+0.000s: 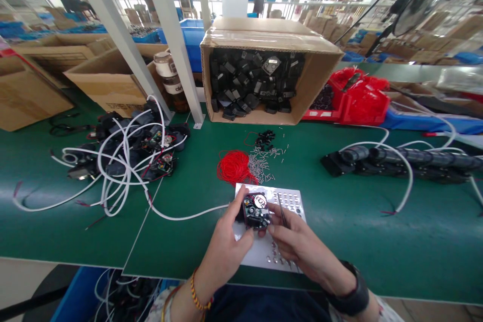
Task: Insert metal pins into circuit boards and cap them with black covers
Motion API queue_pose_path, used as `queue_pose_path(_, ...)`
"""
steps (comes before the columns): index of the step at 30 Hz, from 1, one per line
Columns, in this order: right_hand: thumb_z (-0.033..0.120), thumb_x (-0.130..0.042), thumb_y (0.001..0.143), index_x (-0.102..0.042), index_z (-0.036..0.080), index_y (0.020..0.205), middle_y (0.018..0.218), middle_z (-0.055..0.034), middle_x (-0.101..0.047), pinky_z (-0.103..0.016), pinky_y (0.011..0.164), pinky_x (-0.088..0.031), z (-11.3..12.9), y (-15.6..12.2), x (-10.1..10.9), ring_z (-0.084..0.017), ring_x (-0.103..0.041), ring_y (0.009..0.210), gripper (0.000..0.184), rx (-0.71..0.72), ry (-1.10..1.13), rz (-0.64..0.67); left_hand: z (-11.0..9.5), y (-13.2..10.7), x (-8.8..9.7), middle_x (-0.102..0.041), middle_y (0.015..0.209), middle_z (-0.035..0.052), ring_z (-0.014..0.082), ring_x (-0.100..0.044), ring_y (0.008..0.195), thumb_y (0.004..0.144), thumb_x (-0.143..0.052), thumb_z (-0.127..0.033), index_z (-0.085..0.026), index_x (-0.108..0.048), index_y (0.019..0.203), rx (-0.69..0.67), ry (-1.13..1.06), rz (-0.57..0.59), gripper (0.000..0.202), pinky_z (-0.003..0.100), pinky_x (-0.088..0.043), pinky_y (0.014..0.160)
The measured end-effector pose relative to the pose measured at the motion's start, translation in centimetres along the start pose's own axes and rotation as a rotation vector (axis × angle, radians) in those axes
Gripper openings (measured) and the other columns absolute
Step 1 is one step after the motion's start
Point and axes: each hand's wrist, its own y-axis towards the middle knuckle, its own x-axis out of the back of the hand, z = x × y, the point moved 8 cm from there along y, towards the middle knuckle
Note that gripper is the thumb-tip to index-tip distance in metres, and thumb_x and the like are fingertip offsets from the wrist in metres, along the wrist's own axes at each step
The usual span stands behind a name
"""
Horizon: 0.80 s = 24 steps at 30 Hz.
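My left hand grips an opened black device housing that shows a circuit board and a round silver part. A white cable runs left from it. Fingers of my right hand touch the housing's right side. The same hand is closed on a pair of dark metal tweezers, its tip pointing up. Beneath both hands lies a white sheet bearing rows of small round silver pieces. Beyond the sheet are a bundle of red wire, scattered small metal pins and small black parts.
At left, several black devices lie under tangled white cables. An open carton with black housings faces me. On the right stand a row of black units with white cables and a red bin. A metal post rises behind.
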Motion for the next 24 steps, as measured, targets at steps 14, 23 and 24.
queue_pose_path(14,0.025,-0.052,0.087,-0.067,0.016,0.074,0.076,-0.0038,-0.068,-0.027,0.062,-0.044,14.9,6.3,7.7,-0.016,-0.058,0.066,0.022,0.424,-1.179,-0.445,3.1,1.6,-0.4,-0.054,0.123,0.0120,0.0301,-0.054,0.111,0.059,-0.072,-0.019,-0.017,-0.043,0.122,-0.046,0.148,-0.165,0.069,0.046,-0.042,0.099)
queue_pose_path(23,0.021,-0.063,0.088,-0.062,0.013,0.085,0.083,-0.0006,-0.064,-0.035,0.077,-0.051,17.4,13.3,8.8,-0.016,-0.062,0.078,0.008,0.430,-1.478,-0.594,5.5,2.2,-0.1,-0.062,0.113,0.0088,0.0296,-0.061,0.101,0.049,-0.074,-0.017,-0.019,-0.051,0.120,-0.075,0.146,-0.235,0.074,0.038,-0.049,0.092)
queue_pose_path(24,0.020,-0.064,0.087,-0.063,0.013,0.087,0.085,-0.0010,-0.064,-0.036,0.077,-0.051,16.7,13.4,8.4,-0.016,-0.062,0.080,0.007,0.435,-1.502,-0.567,5.5,2.3,-0.1,-0.063,0.112,0.0083,0.0294,-0.062,0.100,0.049,-0.074,-0.017,-0.020,-0.052,0.119,-0.078,0.139,-0.242,0.074,0.038,-0.050,0.091)
